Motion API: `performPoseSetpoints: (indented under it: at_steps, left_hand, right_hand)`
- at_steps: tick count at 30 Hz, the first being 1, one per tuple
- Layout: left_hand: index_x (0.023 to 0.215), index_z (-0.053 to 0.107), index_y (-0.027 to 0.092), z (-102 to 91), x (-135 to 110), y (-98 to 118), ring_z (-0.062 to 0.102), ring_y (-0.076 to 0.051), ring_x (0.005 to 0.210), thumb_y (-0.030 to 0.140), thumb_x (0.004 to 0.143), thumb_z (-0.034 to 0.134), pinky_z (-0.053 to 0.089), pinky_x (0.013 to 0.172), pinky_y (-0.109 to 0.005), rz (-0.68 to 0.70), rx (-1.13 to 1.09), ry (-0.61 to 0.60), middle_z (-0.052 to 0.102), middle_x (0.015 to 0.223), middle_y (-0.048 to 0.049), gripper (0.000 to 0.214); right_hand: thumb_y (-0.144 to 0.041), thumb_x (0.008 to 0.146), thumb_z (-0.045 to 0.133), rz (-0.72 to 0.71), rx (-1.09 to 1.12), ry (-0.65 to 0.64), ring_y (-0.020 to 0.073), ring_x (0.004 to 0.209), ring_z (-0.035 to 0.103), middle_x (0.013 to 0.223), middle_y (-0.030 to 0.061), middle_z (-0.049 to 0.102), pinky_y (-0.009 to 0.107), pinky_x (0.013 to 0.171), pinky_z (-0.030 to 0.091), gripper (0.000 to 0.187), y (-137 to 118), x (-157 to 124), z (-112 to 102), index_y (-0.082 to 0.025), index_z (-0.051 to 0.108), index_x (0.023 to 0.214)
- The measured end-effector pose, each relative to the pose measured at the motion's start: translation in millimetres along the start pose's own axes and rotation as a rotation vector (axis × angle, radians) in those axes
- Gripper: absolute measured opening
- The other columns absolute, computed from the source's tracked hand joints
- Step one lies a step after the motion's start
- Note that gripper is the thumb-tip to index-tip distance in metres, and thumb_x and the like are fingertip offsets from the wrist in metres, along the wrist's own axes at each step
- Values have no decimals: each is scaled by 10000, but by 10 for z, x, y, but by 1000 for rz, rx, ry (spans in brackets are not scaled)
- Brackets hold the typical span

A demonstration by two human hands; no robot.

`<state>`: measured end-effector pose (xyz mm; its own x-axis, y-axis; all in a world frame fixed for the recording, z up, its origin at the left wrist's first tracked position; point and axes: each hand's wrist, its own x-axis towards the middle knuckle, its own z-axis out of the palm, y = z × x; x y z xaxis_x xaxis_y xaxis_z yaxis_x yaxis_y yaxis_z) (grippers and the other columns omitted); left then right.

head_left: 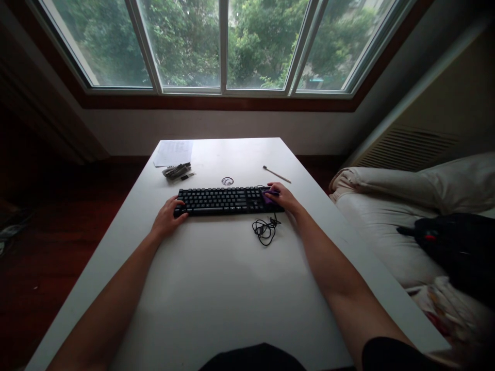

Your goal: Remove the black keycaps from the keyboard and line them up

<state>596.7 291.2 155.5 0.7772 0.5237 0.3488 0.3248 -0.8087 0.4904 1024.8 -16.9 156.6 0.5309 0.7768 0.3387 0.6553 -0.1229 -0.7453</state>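
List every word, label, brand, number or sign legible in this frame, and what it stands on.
None can be read.
Keyboard: any key legends are too small.
Paper: faint marks, too blurred.
Round piece: dark-and-light pattern, no readable lettering.

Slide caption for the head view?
Left hand grips the keyboard; right hand holds a purple item at its right end.

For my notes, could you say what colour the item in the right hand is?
The item in the right hand is purple (head view).
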Motion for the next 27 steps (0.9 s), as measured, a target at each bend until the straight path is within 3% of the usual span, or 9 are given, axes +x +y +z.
performPoseSetpoints:
  at_steps: [4,6,10,14,18,24,27]
  left_hand:
    - [1189,598,260,-14,1,5,455,-309,1422,444,860,651,406,1181,-502,5,-3,1,456,1539,-91,381]
    - [1186,599,260,-22,2,1,455,-310,1421,446,859,653,405,1182,-506,1,2,1,456,1539,-90,380]
    - [1178,603,260,-23,6,-8,460,-311,1416,445,857,656,405,1181,-513,-7,5,0,461,1533,-91,375]
    - [1188,598,263,-17,7,6,453,-310,1422,435,854,659,400,1186,-514,-2,0,-6,458,1537,-90,381]
    - [1184,601,267,-19,2,12,461,-309,1416,446,853,657,406,1181,-507,-11,0,-3,452,1541,-83,380]
    - [1178,605,264,-37,-1,3,456,-308,1420,433,848,660,399,1187,-507,-5,-13,1,472,1524,-87,375]
    - [1172,607,263,-39,1,11,461,-308,1416,434,843,661,395,1191,-505,-10,-15,-2,477,1518,-84,375]
  right_hand:
    - [-570,780,696,100,-28,190,285,1114,627,1204,116,679,503,1018,491,359,175,-17,-58,-239,565,819]
    - [-575,779,694,155,-12,221,279,1052,648,1167,111,697,509,993,502,367,229,-35,-116,-235,568,834]
    - [-584,774,710,142,106,33,278,1096,645,1247,108,680,498,988,512,380,108,-62,-169,-227,591,829]
    - [-572,758,749,32,72,-135,302,1285,554,1382,109,603,530,1117,419,365,-97,-54,-125,-234,614,794]
    - [-592,747,753,29,52,-80,312,1324,526,1418,125,570,544,1140,393,393,-35,-45,-138,-234,595,784]
    - [-615,727,763,158,114,64,323,1238,586,1361,131,621,573,1074,448,444,199,-92,-283,-229,557,798]
    - [-592,757,750,128,167,2,315,1228,598,1387,123,611,557,1046,477,410,92,-106,-267,-230,567,815]
